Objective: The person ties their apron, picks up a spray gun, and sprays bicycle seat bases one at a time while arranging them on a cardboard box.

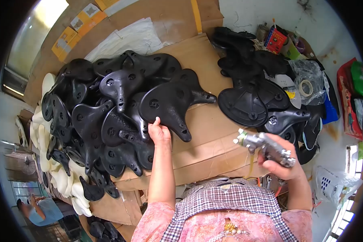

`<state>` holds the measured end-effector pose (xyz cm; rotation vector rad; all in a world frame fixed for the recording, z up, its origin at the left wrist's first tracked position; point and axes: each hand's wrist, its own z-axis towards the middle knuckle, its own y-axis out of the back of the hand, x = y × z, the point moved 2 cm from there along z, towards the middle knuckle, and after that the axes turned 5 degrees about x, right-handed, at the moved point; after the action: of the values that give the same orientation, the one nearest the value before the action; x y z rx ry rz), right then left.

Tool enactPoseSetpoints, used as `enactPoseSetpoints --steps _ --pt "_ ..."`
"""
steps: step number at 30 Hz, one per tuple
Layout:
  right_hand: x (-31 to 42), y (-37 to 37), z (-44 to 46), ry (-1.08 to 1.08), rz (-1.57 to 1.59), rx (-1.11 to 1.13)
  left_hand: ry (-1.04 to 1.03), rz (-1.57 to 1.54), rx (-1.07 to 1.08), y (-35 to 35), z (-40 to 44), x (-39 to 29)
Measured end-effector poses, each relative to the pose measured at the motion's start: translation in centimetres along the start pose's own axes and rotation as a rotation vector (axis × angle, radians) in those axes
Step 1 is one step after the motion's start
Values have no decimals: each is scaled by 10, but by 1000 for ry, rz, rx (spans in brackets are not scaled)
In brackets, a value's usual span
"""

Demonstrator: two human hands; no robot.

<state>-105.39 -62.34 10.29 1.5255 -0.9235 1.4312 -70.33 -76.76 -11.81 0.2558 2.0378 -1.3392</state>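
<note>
My left hand grips a black plastic bicycle saddle base by its near edge, thumb on top and the other fingers hidden beneath. The saddle base is held with its narrow nose pointing toward me and to the right. On the right, my right hand is wrapped round a metal spray gun, whose nozzle points left toward the saddle base, apart from it. A heap of similar black saddle bases lies to the left, directly against the held one.
Cardboard covers the bench. Black round-edged pieces are piled at its right, beside a plastic bag with a tape roll. Cream saddle pads hang along the left side. Another person is at the lower left.
</note>
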Motion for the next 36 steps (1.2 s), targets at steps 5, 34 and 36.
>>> enactPoseSetpoints --steps 5,34,36 --pt "6 3 -15 33 5 -26 6 -23 -76 20 -5 6" --pt "-27 46 -85 -103 -1 -266 -623 1607 1035 -167 -118 169" --pt "-26 44 -85 -104 -49 -216 -767 1393 892 -159 -100 118"
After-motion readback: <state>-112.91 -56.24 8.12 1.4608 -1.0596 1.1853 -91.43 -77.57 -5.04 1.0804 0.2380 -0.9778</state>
